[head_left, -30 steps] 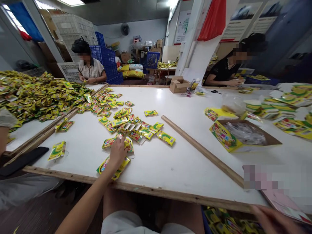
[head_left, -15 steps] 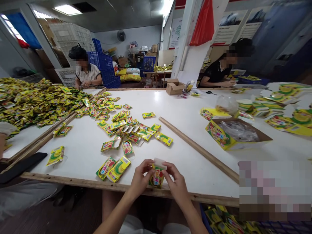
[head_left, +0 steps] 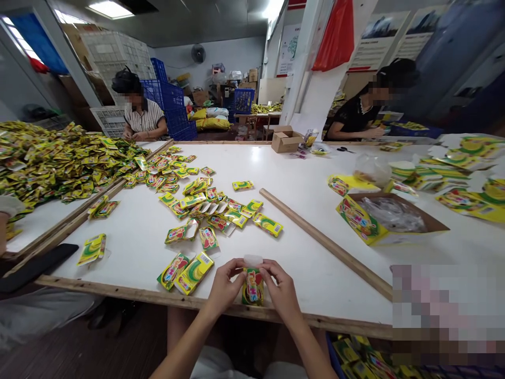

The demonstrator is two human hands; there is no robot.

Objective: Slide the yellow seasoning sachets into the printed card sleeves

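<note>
A small yellow-green printed carton (head_left: 253,287) stands upright at the table's front edge, its white top flap raised. My left hand (head_left: 228,281) pinches its upper left side with thumb and fingers. On the opposite side my right hand (head_left: 279,284) grips the upper right edge the same way. Two more cartons lie just left of my hands, a yellow-faced carton (head_left: 194,273) leaning over a green-faced carton (head_left: 173,270). Further back is a loose cluster of cartons (head_left: 213,208), some with open white ends.
A wooden strip (head_left: 323,239) crosses the table on the right, beside an open display box (head_left: 389,221) holding clear plastic. A large heap of cartons (head_left: 67,163) fills the left. Below right, a blue crate (head_left: 331,350) holds cartons. Two people sit across the table.
The carton between my hands now shows more of its printed front, and my fingers have shifted slightly at its top. The whole view has moved a little.
</note>
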